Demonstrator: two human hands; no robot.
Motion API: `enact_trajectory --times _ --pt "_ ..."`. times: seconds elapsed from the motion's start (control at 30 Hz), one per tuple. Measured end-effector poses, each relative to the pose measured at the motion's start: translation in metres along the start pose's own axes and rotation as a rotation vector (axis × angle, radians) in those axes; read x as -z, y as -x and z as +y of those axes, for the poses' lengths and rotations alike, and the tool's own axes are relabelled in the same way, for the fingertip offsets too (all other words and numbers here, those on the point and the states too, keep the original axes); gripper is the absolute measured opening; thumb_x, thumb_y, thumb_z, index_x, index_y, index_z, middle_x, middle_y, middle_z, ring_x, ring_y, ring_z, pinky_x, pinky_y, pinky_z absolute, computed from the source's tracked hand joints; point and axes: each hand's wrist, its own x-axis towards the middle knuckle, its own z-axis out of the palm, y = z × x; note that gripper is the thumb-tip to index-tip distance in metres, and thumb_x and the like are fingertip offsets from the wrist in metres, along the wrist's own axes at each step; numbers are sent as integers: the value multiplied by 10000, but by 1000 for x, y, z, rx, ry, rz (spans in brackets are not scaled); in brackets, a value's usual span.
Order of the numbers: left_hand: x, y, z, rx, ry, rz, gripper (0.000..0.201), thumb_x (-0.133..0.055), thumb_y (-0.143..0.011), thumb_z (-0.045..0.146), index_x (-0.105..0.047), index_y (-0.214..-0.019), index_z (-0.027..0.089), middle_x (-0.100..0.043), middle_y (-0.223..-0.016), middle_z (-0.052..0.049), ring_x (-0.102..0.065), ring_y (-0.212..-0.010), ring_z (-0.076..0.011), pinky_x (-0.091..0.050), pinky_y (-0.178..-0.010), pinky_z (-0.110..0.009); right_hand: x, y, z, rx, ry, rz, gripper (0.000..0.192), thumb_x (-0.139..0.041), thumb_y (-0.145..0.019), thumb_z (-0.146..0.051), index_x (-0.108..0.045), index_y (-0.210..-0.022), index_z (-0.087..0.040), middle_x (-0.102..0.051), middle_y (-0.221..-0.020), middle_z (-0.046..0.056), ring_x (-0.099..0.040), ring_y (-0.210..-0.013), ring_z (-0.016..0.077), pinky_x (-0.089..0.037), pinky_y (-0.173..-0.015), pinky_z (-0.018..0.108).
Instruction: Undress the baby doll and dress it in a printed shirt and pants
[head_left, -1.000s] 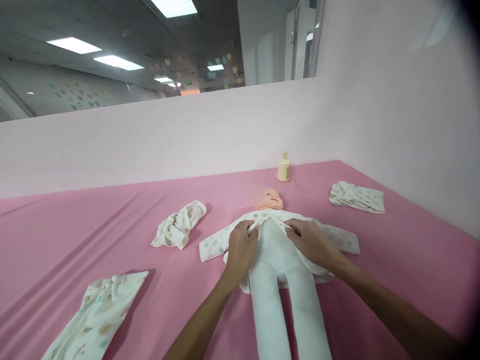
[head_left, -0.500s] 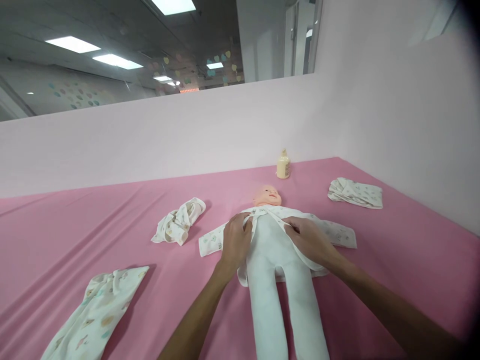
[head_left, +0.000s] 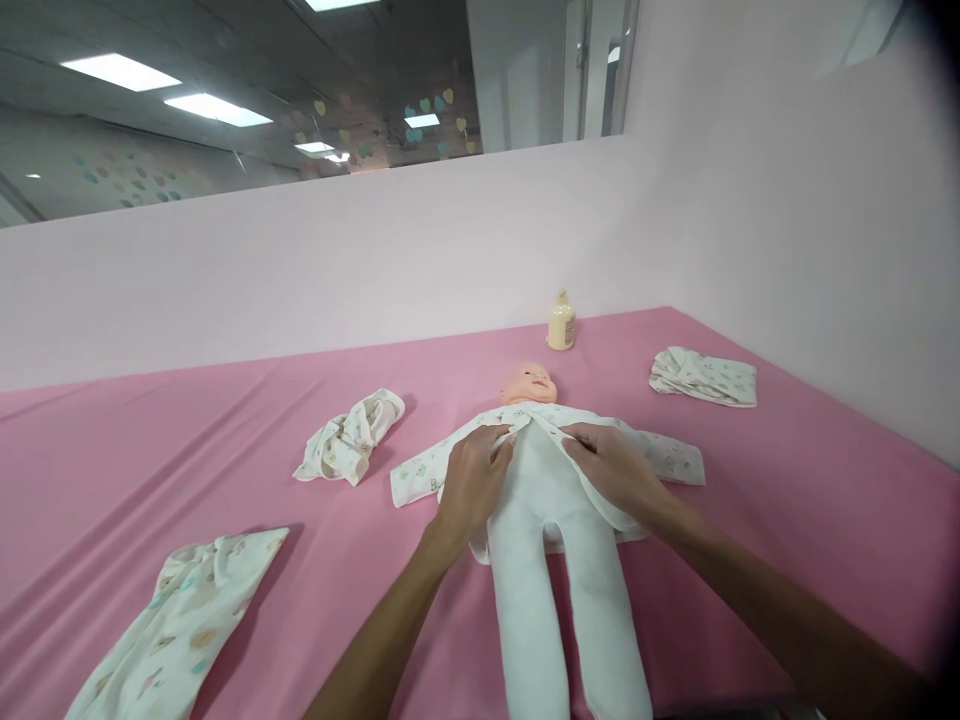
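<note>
On its back lies a baby doll (head_left: pixel 555 490) with a white cloth body and a plastic head pointing away from me. Its arms are inside the sleeves of a white printed baby shirt (head_left: pixel 418 474), which hangs open down the front over the chest. My left hand (head_left: pixel 474 475) pinches the shirt's left front edge near the neckline. My right hand (head_left: pixel 611 470) pinches the opposite front edge at about the same height. Between the two edges the doll's white belly shows. Part of the fingertips on both hands is hidden by cloth.
A pink sheet (head_left: pixel 247 440) covers the surface. Crumpled printed cloth (head_left: pixel 351 440) and printed baby trousers (head_left: pixel 180 620) lie to the left. A folded printed garment (head_left: pixel 705 378) lies at right, and a pale yellow pump bottle (head_left: pixel 562 325) stands near the back wall (head_left: pixel 337 270).
Both hands keep hold of the shirt's front edges and have come slightly closer together. The left hand has shifted a little toward the middle of the chest. The view has tilted slightly.
</note>
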Motion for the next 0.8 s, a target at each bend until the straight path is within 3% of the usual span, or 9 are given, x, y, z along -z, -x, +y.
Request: enact_trajectory --times 0.13,0.37,0.6,0.8 --pt "2 0 0 -38 -56 -23 279 -417 -943 295 -646 -800 223 -687 -880 0 -584 -801 -171 -402 -699 -296 1 0 1 -12 -10 14 243 -408 -880 -297 -471 -670 -191 -355 -638 -43 -323 -593 112 -223 -539 263" --pt "-1 0 -1 -47 -111 -28 280 -401 -954 282 -647 -836 221 -668 -862 5 -558 -785 -160 -372 -700 -291 -1 0 1 3 -44 17 249 -415 -866 -314 -516 -677 -186 -414 -638 -32 -350 -593 119 -236 -540 265" --pt "-19 3 2 -121 -136 -14 287 -398 -961 262 -624 -798 196 -652 -824 -17 -555 -770 -160 -371 -706 -289 -3 2 -5 10 -134 4 251 -428 -860 -331 -540 -689 -186 -521 -659 -14 -409 -605 131 -287 -548 261" --pt "-34 5 3 -181 -171 33 281 -365 -977 236 -618 -865 190 -644 -838 -34 -548 -797 -173 -388 -741 -300 -11 1 -4 72 -98 57 263 -425 -884 -323 -516 -674 -193 -501 -625 -13 -432 -641 147 -326 -583 267"
